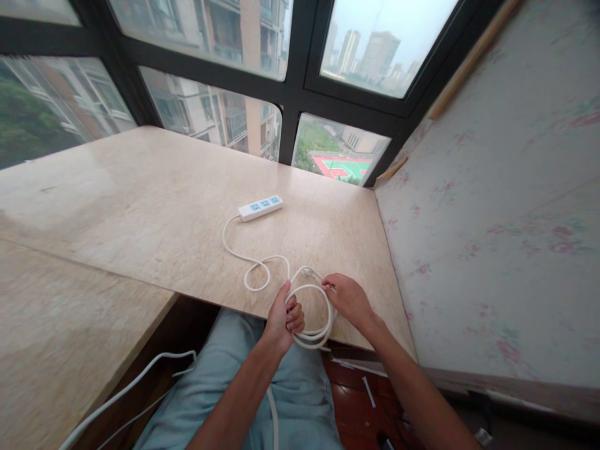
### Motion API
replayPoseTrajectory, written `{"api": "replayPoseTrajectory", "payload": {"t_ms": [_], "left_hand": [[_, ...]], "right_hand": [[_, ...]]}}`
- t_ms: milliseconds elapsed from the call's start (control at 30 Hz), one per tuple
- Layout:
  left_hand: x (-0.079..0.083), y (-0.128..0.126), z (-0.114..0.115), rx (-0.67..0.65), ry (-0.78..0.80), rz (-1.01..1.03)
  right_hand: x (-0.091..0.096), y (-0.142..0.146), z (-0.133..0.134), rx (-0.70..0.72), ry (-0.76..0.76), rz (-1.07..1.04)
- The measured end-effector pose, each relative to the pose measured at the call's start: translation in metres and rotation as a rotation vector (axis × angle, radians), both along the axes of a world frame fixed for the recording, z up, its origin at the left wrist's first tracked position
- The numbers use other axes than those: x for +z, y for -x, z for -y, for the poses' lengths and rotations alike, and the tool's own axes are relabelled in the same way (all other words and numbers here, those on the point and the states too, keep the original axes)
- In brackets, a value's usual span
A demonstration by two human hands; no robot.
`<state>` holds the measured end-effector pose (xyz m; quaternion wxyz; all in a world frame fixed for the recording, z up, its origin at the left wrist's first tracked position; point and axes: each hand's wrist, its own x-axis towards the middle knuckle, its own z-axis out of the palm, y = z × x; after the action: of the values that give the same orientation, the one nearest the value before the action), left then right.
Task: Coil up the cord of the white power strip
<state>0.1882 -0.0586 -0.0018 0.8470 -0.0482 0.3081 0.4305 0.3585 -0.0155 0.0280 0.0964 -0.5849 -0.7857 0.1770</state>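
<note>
A white power strip (pixel 260 208) with three blue socket faces lies on the stone-topped ledge. From its left end the white cord (pixel 257 261) runs toward me and makes one loose loop on the surface. Several coils of that cord hang from my left hand (pixel 284 319), whose fingers are wrapped round them at the ledge's front edge. To the right of the coils, my right hand (pixel 344 299) pinches a part of the cord between thumb and fingers. What looks like the plug (pixel 308 272) lies just left of the right fingertips, partly behind the cord.
Dark-framed windows (pixel 293 94) border the far side of the ledge (pixel 140 194). A flower-papered wall (pixel 492 231) closes off the right. Another white cable (pixel 135 378) runs below the ledge at left, beside my legs (pixel 234 369). A white strip (pixel 369 392) lies on the reddish floor.
</note>
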Motion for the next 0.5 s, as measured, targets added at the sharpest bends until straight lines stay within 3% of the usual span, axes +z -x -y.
{"api": "replayPoseTrajectory", "payload": {"t_ms": [100,200,367,500], "left_hand": [[0.001,-0.001,0.0,0.039,0.02,-0.022],[0.0,-0.001,-0.001,0.084,0.039,-0.035],[-0.002,0.0,-0.001,0.118,0.04,-0.004],[-0.003,-0.001,0.001,0.164,-0.001,-0.026]], "right_hand": [[0.001,0.003,-0.003,-0.017,0.006,0.068],[0.003,0.0,-0.004,-0.013,0.055,-0.013],[0.001,-0.013,-0.002,-0.007,0.146,-0.363],[-0.001,-0.018,0.003,-0.147,0.347,-0.821]]}}
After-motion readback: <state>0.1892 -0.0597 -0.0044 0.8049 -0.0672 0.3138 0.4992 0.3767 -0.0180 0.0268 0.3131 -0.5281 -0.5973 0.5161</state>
